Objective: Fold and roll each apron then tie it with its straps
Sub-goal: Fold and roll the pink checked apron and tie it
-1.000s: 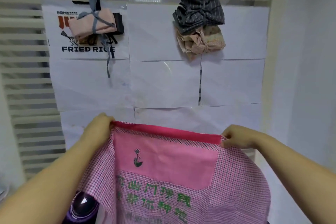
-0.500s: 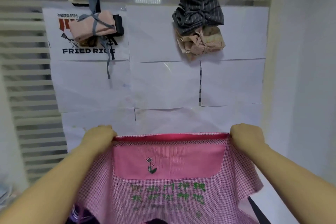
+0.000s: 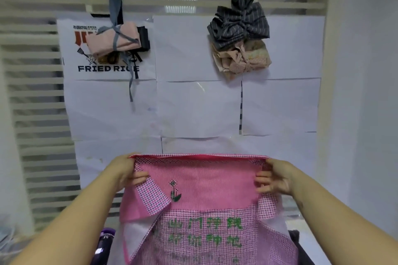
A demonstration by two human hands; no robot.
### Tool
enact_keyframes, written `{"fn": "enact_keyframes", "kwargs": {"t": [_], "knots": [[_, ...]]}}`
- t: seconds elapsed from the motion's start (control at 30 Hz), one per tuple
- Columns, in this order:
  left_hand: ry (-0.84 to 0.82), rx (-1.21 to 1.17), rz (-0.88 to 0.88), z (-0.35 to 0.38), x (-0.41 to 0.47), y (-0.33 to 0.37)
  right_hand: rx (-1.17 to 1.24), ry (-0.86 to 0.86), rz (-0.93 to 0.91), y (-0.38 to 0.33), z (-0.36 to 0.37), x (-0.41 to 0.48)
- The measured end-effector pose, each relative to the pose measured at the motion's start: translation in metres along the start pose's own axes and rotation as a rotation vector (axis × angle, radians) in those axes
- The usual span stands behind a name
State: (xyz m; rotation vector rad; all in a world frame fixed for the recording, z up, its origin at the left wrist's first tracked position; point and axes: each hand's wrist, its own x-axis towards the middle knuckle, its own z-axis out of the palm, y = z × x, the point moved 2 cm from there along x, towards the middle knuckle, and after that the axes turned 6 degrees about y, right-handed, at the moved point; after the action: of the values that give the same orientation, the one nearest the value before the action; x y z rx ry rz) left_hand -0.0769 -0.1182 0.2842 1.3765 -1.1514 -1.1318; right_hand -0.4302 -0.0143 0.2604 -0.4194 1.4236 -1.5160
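A pink gingham apron with a plain pink chest panel, a small flower motif and green characters hangs in front of me. My left hand grips its top left corner, fingers curled over the front. My right hand grips the top right corner the same way. Both side edges are turned inward over the front. The apron's lower part runs out of the frame.
On the papered slatted wall hang tied apron bundles: a peach one with grey straps at the left, a dark striped one above a beige one at the right. A purple object sits low at the left.
Both hands shifted their hold on the top corners, and their fingers now wrap onto the front. The apron's side edges have folded inward over the front.
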Motion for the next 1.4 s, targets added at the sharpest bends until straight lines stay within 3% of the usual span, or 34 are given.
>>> {"fn": "enact_keyframes", "kwargs": {"t": [0.07,0.17,0.2,0.3,0.4,0.53,0.63,0.77,1.0,1.17,1.3,1.4], "knots": [[-0.020,-0.024,-0.055,0.006,0.001,-0.007,-0.065,0.003,-0.006,0.004,0.006,0.007],[0.018,-0.002,0.030,0.007,0.013,0.000,-0.032,0.092,-0.152,-0.015,0.016,0.014],[0.090,0.026,0.148,0.006,0.018,0.006,-0.007,0.143,-0.269,-0.025,0.019,0.011],[0.485,0.291,0.743,-0.006,0.005,0.021,-0.199,0.434,-0.775,-0.047,0.020,-0.016],[0.550,0.322,1.002,-0.013,-0.034,-0.003,-0.159,0.571,-0.968,-0.014,0.001,-0.043],[0.460,0.457,0.908,-0.029,-0.063,-0.099,-0.214,0.581,-0.890,0.081,-0.039,-0.056],[0.390,0.615,0.761,-0.051,-0.091,-0.178,-0.514,0.534,-0.776,0.150,-0.069,-0.057],[0.191,1.153,0.609,-0.087,-0.129,-0.290,-1.031,0.362,-0.518,0.232,-0.109,-0.057],[-0.126,1.599,0.265,-0.106,-0.168,-0.357,-1.320,0.172,-0.209,0.322,-0.149,-0.073],[-0.399,1.552,0.247,-0.116,-0.185,-0.394,-1.364,0.199,-0.043,0.358,-0.172,-0.095],[-0.341,1.337,0.420,-0.116,-0.190,-0.389,-1.360,0.223,0.000,0.367,-0.175,-0.112],[-0.255,1.191,0.554,-0.114,-0.187,-0.374,-1.343,0.333,-0.119,0.359,-0.171,-0.112]]}}
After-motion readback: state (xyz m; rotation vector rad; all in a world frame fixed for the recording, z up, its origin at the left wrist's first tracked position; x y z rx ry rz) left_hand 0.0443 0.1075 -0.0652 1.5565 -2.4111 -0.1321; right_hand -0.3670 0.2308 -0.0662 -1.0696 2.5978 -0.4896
